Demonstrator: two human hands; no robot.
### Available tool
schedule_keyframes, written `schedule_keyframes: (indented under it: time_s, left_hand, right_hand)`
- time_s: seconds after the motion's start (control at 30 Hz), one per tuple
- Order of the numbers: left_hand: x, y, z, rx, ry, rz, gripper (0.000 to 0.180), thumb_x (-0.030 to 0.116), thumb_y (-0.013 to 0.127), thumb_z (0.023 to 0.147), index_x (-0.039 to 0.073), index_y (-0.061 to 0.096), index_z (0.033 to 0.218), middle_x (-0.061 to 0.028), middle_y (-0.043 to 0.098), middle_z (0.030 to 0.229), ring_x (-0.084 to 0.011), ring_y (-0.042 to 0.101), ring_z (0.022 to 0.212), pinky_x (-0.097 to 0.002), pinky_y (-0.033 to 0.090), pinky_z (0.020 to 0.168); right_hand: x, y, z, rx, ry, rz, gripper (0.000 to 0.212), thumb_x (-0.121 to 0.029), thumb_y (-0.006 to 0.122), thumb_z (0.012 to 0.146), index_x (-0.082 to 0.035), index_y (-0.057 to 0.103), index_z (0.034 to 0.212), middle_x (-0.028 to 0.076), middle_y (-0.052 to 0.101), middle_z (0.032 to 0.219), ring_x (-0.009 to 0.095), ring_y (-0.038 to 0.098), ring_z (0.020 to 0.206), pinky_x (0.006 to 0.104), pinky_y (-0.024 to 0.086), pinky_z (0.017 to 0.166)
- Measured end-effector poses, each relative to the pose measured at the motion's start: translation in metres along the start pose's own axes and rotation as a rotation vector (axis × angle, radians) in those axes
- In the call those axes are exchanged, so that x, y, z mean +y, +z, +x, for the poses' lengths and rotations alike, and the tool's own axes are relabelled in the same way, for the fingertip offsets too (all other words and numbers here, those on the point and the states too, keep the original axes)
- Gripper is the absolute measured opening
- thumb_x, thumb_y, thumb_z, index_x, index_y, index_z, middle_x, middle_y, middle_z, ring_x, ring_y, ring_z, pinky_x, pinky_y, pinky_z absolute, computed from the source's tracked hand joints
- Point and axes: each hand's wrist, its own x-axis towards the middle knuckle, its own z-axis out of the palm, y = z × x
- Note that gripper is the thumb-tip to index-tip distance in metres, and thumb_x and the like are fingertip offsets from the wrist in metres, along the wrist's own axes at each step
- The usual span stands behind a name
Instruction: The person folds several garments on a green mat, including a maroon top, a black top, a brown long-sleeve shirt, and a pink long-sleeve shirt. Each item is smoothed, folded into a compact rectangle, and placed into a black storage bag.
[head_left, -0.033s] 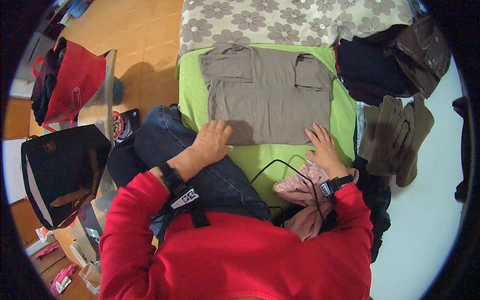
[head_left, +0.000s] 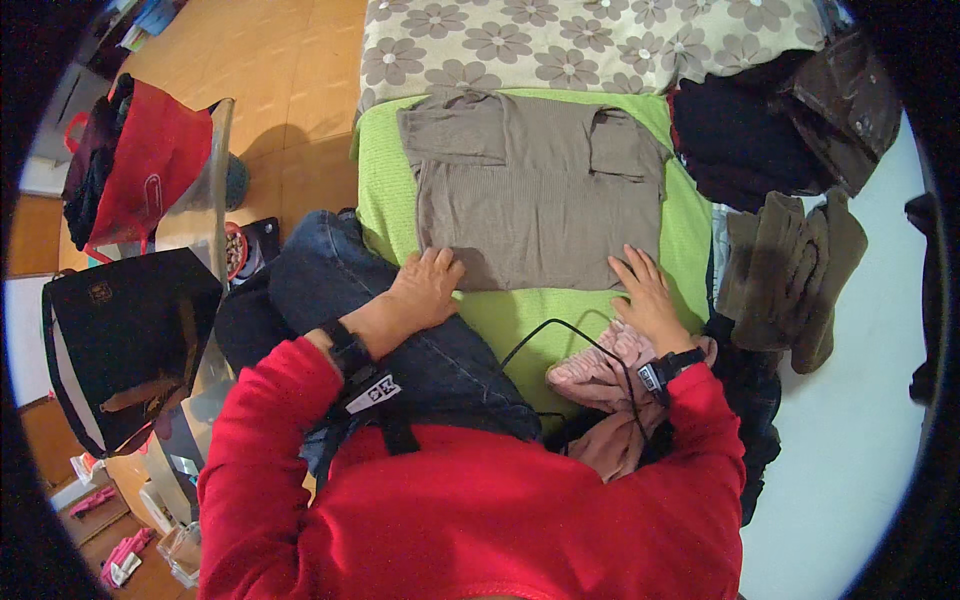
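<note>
A taupe knit shirt (head_left: 540,215) lies flat, with its sleeves laid across its far part, on a bright green cloth (head_left: 385,190). At the shirt's near left corner, my left hand (head_left: 425,288) has its fingers bent together on the hem. My right hand (head_left: 645,290) rests at the near right corner with fingers spread, the fingertips touching the fabric. Beside my right wrist is a crumpled pink garment (head_left: 605,370), crossed by a thin black cord (head_left: 570,322). Blue jeans (head_left: 400,340) lie under my left forearm.
Folded olive-brown clothing (head_left: 790,270) sits to the right, beyond it dark garments (head_left: 735,135) and a dark brown jacket (head_left: 845,105). A flower-patterned cloth (head_left: 570,45) covers the far end. On the left stand a red bag (head_left: 160,155) stuffed with clothes and a black box-like bag (head_left: 135,330).
My left hand has shifted slightly toward me at the shirt's near left corner. The right hand and the shirt look nearly the same.
</note>
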Motion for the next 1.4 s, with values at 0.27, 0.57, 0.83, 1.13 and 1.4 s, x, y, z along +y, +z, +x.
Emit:
schedule_keyframes:
  time_s: [0.27, 0.57, 0.83, 1.13, 1.4]
  left_hand:
    - [-0.014, 0.011, 0.021, -0.182, 0.171, 0.114, 0.031, 0.011, 0.054, 0.074, 0.005, 0.055, 0.104, -0.0122, 0.055, 0.098, -0.0288, 0.056, 0.093, -0.0412, 0.042, 0.084]
    - [-0.016, -0.073, -0.033, -0.057, 0.281, -0.104, 0.026, 0.006, 0.054, 0.071, 0.006, 0.057, 0.097, -0.0127, 0.059, 0.088, -0.0309, 0.059, 0.083, -0.0395, 0.046, 0.074]
    - [-0.031, -0.095, 0.004, -0.218, 0.093, -0.239, 0.019, 0.005, 0.052, 0.07, 0.002, 0.056, 0.088, -0.0172, 0.06, 0.085, -0.0373, 0.058, 0.082, -0.0438, 0.047, 0.071]
    - [-0.115, -0.086, 0.134, 0.083, -0.249, -0.132, 0.028, 0.014, 0.053, 0.077, 0.006, 0.057, 0.104, -0.0177, 0.061, 0.098, -0.037, 0.059, 0.089, -0.043, 0.048, 0.077]
    - [-0.08, -0.01, 0.163, 0.394, -0.1, -0.015, 0.054, 0.025, 0.059, 0.079, 0.011, 0.042, 0.128, -0.0142, 0.036, 0.137, -0.0318, 0.034, 0.126, -0.0483, 0.029, 0.102]
  right_hand:
    - [0.01, -0.007, 0.015, 0.171, 0.054, -0.062, 0.033, -0.005, 0.042, 0.082, -0.013, 0.059, 0.109, 0.007, 0.058, 0.116, 0.026, 0.053, 0.107, 0.0382, 0.043, 0.089]
    - [-0.017, -0.075, -0.037, -0.027, 0.001, 0.099, 0.026, -0.002, 0.047, 0.078, -0.006, 0.061, 0.099, 0.016, 0.061, 0.097, 0.036, 0.058, 0.089, 0.0414, 0.047, 0.075]
    - [0.0, -0.102, 0.001, -0.057, 0.014, 0.107, 0.025, -0.003, 0.051, 0.079, -0.003, 0.06, 0.101, 0.022, 0.06, 0.098, 0.039, 0.058, 0.09, 0.0426, 0.046, 0.079]
    - [0.066, -0.113, 0.153, 0.075, 0.033, 0.003, 0.027, -0.014, 0.055, 0.08, -0.005, 0.059, 0.105, 0.021, 0.061, 0.095, 0.037, 0.059, 0.09, 0.0444, 0.047, 0.078]
    - [0.005, -0.05, 0.192, 0.431, -0.012, -0.183, 0.051, -0.026, 0.06, 0.079, -0.019, 0.047, 0.127, 0.009, 0.038, 0.136, 0.031, 0.035, 0.125, 0.0495, 0.031, 0.099]
